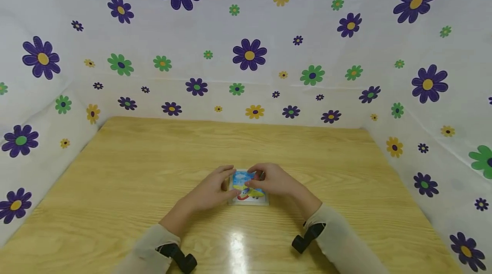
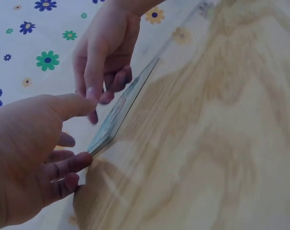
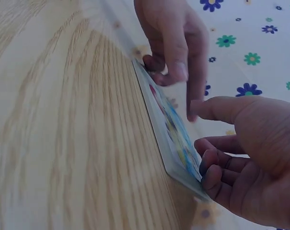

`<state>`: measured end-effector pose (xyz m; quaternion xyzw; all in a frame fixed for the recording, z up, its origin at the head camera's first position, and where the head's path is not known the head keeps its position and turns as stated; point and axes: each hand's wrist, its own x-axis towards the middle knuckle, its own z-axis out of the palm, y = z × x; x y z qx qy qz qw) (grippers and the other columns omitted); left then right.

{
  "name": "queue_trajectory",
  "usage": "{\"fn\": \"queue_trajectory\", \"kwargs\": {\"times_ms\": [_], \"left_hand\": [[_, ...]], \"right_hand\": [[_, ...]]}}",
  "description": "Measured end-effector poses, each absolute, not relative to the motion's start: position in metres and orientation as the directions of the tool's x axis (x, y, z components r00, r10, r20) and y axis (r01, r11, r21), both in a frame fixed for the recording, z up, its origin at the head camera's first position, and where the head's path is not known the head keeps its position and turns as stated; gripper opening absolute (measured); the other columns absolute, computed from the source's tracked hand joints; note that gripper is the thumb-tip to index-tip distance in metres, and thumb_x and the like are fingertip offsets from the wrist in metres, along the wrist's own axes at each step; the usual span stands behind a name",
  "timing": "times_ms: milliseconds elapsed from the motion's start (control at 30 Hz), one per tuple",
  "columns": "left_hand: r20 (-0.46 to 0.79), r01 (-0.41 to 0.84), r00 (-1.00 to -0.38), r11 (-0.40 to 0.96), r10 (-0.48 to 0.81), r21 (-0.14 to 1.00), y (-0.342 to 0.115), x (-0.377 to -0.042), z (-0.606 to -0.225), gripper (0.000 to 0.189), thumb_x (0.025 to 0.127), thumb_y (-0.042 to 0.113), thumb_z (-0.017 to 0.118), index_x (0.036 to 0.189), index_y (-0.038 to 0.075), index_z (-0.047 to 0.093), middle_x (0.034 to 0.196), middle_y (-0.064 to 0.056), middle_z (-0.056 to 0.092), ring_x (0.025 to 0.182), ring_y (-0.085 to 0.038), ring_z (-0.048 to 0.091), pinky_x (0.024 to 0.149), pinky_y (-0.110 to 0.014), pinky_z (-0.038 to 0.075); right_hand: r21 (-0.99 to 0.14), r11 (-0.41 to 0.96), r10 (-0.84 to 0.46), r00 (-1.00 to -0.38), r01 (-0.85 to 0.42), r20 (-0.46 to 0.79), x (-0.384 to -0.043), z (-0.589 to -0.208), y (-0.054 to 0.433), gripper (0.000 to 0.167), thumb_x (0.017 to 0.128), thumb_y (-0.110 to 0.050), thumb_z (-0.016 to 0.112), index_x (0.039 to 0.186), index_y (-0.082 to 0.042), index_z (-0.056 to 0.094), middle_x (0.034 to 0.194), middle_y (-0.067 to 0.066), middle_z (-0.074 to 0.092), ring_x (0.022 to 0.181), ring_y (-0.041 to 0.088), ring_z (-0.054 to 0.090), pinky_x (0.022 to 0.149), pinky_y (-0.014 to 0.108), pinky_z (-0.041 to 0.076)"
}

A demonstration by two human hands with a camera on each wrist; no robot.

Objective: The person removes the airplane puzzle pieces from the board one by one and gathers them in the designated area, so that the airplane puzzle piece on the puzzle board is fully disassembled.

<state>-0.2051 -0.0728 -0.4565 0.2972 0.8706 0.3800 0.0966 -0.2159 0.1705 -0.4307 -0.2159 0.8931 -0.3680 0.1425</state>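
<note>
Blue and yellow picture board under two hands

On a wooden counter (image 1: 161,146) lies a small, flat picture board (image 1: 240,179). It has a pale edge and lots of bright colours: blue at the top, with yellow and red lower down. Both hands are at it, so parts of its sides and its middle are covered. I can't make out what the whole drawing is.

The left hand (image 1: 212,190) is at the board's left side. Its thumb and fingers are spread apart, with the thumb reaching over the picture. From the left wrist, a lower fingertip looks to be touching the board's corner.

The right hand (image 1: 274,179) bends over the top right part of the board. Its thumb and pointing finger are a little way apart. I can't tell if it is pinching something, because the fingers get in the way. Both wrist views see the board from a low slant, so its drawing looks squashed and blurry.

Beige sleeves (image 1: 347,240) cover the arms and are cut off at the bottom. Black gadgets (image 1: 307,237) sit at the wrists. Behind the counter is a white cloth (image 1: 215,30) with purple, green and yellow flowers, some cut off at the edges.
</note>
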Motion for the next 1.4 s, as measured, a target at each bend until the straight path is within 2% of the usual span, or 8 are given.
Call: {"fn": "queue_trajectory", "kwargs": {"times_ms": [100,267,500,800,900,1067,1233,1400], "left_hand": [[0.064,0.441,-0.799,0.511,0.597,0.738,-0.066,-0.208,-0.459,0.072,0.095,0.035,0.069,0.151,0.0,0.041,0.16,-0.015,0.033,0.063,-0.007,0.053,0.062,-0.024,0.047],[0.096,0.432,-0.815,0.489,0.572,0.758,-0.063,-0.21,-0.467,0.075,0.092,0.034,0.073,0.151,-0.001,0.04,0.159,-0.016,0.035,0.063,-0.006,0.051,0.057,-0.023,0.045],[0.098,0.415,-0.839,0.512,0.535,0.752,-0.064,-0.209,-0.473,0.082,0.088,0.034,0.078,0.15,-0.003,0.039,0.158,-0.018,0.036,0.065,-0.006,0.049,0.059,-0.022,0.042],[0.088,0.407,-0.841,0.516,0.534,0.754,-0.063,-0.209,-0.47,0.077,0.09,0.029,0.076,0.15,-0.005,0.04,0.156,-0.016,0.039,0.072,-0.006,0.05,0.065,-0.022,0.043],[0.121,0.419,-0.845,0.504,0.521,0.755,-0.063,-0.209,-0.47,0.069,0.092,0.022,0.073,0.147,-0.007,0.043,0.145,-0.018,0.05,0.069,-0.005,0.049,0.062,-0.022,0.043],[0.116,0.383,-0.873,0.52,0.473,0.764,-0.064,-0.21,-0.471,0.066,0.092,0.021,0.074,0.147,-0.003,0.046,0.096,-0.005,0.061,0.065,-0.005,0.049,0.06,-0.022,0.042],[0.095,0.353,-0.884,0.519,0.458,0.778,-0.063,-0.209,-0.47,0.067,0.091,0.021,0.075,0.147,-0.001,0.045,0.081,0.001,0.056,0.066,-0.009,0.05,0.061,-0.023,0.042],[0.08,0.332,-0.89,0.519,0.448,0.787,-0.06,-0.207,-0.469,0.067,0.091,0.02,0.075,0.147,0.0,0.044,0.076,0.001,0.055,0.066,-0.009,0.05,0.059,-0.022,0.042]], "right_hand": [[-0.714,0.639,-0.496,-0.863,-0.287,-0.097,-0.22,-0.433,0.16,0.04,0.094,-0.029,0.071,0.124,-0.003,0.066,0.081,0.0,0.061,0.064,0.011,0.051,0.056,0.023,0.042],[-0.7,0.653,-0.489,-0.867,-0.288,-0.1,-0.226,-0.438,0.149,0.037,0.093,-0.025,0.072,0.124,-0.006,0.067,0.078,-0.001,0.061,0.062,0.009,0.05,0.055,0.022,0.041],[-0.67,0.672,-0.492,-0.866,-0.314,-0.087,-0.225,-0.44,0.142,0.037,0.092,-0.019,0.073,0.125,-0.003,0.067,0.078,-0.001,0.061,0.063,0.01,0.051,0.057,0.022,0.042],[-0.517,0.76,-0.506,-0.858,-0.394,-0.089,-0.224,-0.423,0.13,0.035,0.09,-0.017,0.075,0.119,0.0,0.066,0.086,0.004,0.064,0.073,0.014,0.055,0.068,0.03,0.048],[-0.505,0.77,-0.501,-0.859,-0.389,-0.103,-0.226,-0.422,0.128,0.035,0.09,-0.018,0.076,0.119,-0.001,0.065,0.096,0.007,0.064,0.084,0.017,0.057,0.079,0.035,0.051],[-0.525,0.768,-0.489,-0.865,-0.367,-0.111,-0.227,-0.424,0.128,0.036,0.09,-0.02,0.076,0.12,-0.003,0.064,0.115,0.013,0.06,0.099,0.021,0.056,0.092,0.039,0.05],[-0.577,0.763,-0.427,-0.897,-0.29,-0.114,-0.227,-0.427,0.13,0.033,0.091,-0.02,0.076,0.118,-0.006,0.064,0.119,0.012,0.055,0.091,0.018,0.055,0.082,0.033,0.05],[-0.702,0.681,-0.341,-0.939,-0.21,-0.05,-0.225,-0.436,0.135,0.016,0.093,-0.017,0.072,0.106,-0.009,0.069,0.106,0.006,0.066,0.085,0.015,0.061,0.066,0.025,0.052]]}}
